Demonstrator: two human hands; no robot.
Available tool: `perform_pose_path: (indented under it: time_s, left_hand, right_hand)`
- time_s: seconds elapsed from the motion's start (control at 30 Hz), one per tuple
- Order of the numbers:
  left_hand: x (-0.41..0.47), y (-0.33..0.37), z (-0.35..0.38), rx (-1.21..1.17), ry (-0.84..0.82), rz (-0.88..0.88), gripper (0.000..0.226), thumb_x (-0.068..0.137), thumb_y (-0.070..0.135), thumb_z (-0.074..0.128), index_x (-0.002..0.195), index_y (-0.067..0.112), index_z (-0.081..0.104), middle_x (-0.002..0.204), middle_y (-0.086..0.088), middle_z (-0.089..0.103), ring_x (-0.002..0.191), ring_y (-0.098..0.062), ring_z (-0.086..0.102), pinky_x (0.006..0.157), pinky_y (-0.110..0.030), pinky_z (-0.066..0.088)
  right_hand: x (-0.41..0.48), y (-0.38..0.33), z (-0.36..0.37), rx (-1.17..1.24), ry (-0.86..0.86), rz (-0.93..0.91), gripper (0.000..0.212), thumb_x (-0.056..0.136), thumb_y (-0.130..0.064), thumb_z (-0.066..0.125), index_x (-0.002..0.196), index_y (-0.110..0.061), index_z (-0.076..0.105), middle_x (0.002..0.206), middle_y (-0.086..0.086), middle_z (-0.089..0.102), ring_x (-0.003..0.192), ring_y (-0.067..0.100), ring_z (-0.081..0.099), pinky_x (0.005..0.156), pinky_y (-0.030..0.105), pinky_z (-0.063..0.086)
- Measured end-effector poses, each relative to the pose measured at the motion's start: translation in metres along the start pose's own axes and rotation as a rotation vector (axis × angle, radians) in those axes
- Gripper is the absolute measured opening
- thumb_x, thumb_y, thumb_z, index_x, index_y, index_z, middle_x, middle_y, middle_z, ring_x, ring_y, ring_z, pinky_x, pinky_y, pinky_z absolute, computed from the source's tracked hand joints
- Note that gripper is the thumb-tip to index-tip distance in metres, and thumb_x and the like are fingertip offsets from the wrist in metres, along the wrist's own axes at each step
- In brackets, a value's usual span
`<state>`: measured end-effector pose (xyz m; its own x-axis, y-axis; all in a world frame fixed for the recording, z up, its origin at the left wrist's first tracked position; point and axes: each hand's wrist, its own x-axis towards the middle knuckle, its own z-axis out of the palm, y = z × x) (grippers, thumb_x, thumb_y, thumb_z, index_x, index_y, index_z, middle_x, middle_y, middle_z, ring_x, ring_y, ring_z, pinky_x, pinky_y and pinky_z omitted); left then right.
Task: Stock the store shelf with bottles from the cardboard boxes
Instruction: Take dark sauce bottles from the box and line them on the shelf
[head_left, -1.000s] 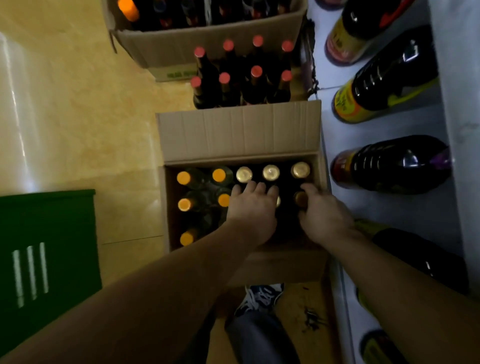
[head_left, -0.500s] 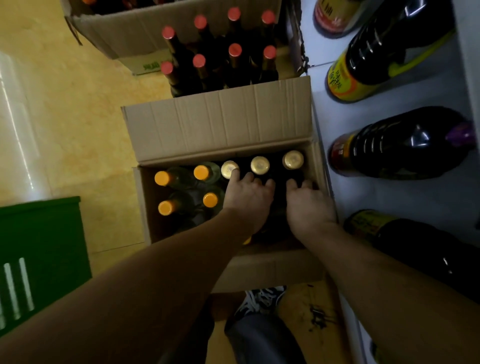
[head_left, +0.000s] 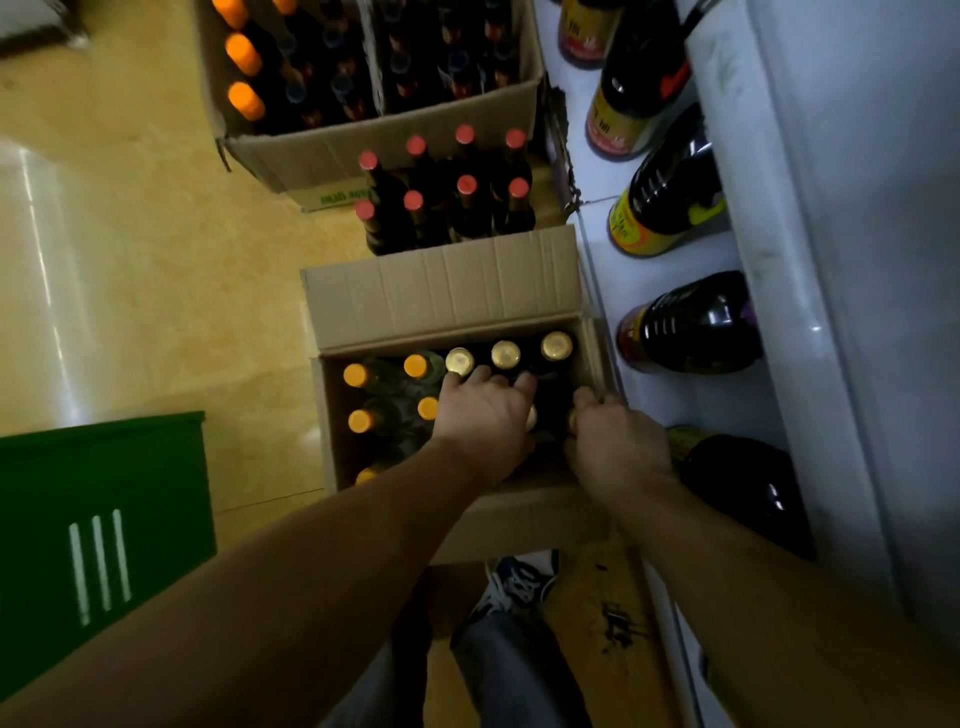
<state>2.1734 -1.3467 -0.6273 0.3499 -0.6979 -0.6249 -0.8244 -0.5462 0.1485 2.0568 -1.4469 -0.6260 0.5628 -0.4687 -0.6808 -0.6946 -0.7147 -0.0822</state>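
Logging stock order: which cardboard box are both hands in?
The nearest box, holding gold and orange caps: left hand and right hand both reach inside. The far box is untouched.

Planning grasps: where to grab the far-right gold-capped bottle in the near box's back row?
Take the gold-capped bottle by its neck just under the cap, coming straight down from above. It stands upright, hemmed in by a neighbour and the box wall, so only its top is exposed.

the cardboard box (head_left: 441, 296) is plain tan. it holds gold-capped bottles (head_left: 505, 354) of dark glass and orange-capped bottles (head_left: 356, 375) of greenish glass. the red-capped bottles (head_left: 466, 184) are dark. the crate (head_left: 104, 493) is green with three white stripes; the floor (head_left: 156, 260) is mottled yellow.
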Motion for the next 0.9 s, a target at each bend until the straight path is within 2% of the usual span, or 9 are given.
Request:
perform_pose_path:
  time_s: [0.3,0.47,0.63,0.77,0.9]
  left_hand:
    - [-0.093,0.016,-0.099,-0.013,0.048,-0.044,0.055,0.094,0.052,0.062,0.139,0.024,0.048,0.129,-0.007,0.064,0.127,-0.03,0.051,0.101,-0.047,0.041]
    - [-0.149,0.016,-0.16,-0.041,0.062,-0.056,0.058,0.093,0.055,0.062,0.14,0.023,0.048,0.127,-0.007,0.064,0.126,-0.03,0.051,0.095,-0.045,0.043]
    - [-0.201,0.009,-0.215,-0.082,0.129,-0.063,0.047,0.091,0.046,0.069,0.129,0.025,0.054,0.114,-0.007,0.066,0.111,-0.029,0.057,0.08,-0.041,0.054]
    - [-0.236,0.001,-0.258,-0.038,0.178,-0.034,0.037,0.09,0.044,0.069,0.117,0.023,0.056,0.106,-0.005,0.065,0.106,-0.028,0.057,0.073,-0.037,0.05]
    - [-0.27,-0.009,-0.298,-0.002,0.206,-0.012,0.032,0.089,0.046,0.069,0.106,0.022,0.056,0.105,-0.004,0.066,0.104,-0.028,0.059,0.077,-0.039,0.054]
  right_hand:
    - [-0.087,-0.014,-0.079,0.019,0.062,0.01,0.029,0.101,-0.025,0.056,0.128,-0.018,0.049,0.121,0.011,0.059,0.102,0.03,0.065,0.067,0.031,0.039]
    - [-0.141,-0.028,-0.136,0.044,0.11,0.007,0.034,0.099,-0.027,0.058,0.13,-0.017,0.052,0.12,0.012,0.062,0.104,0.033,0.066,0.073,0.034,0.046]
    - [-0.197,-0.047,-0.198,0.052,0.129,0.012,0.046,0.098,-0.035,0.06,0.138,-0.015,0.049,0.122,0.015,0.061,0.108,0.034,0.064,0.073,0.035,0.044]
    - [-0.237,-0.064,-0.243,0.076,0.172,0.016,0.036,0.097,-0.038,0.062,0.124,-0.015,0.055,0.114,0.012,0.064,0.1,0.032,0.065,0.069,0.032,0.044]
    - [-0.274,-0.082,-0.283,0.072,0.212,0.026,0.041,0.094,-0.045,0.064,0.12,-0.014,0.054,0.113,0.013,0.063,0.1,0.034,0.064,0.073,0.036,0.049]
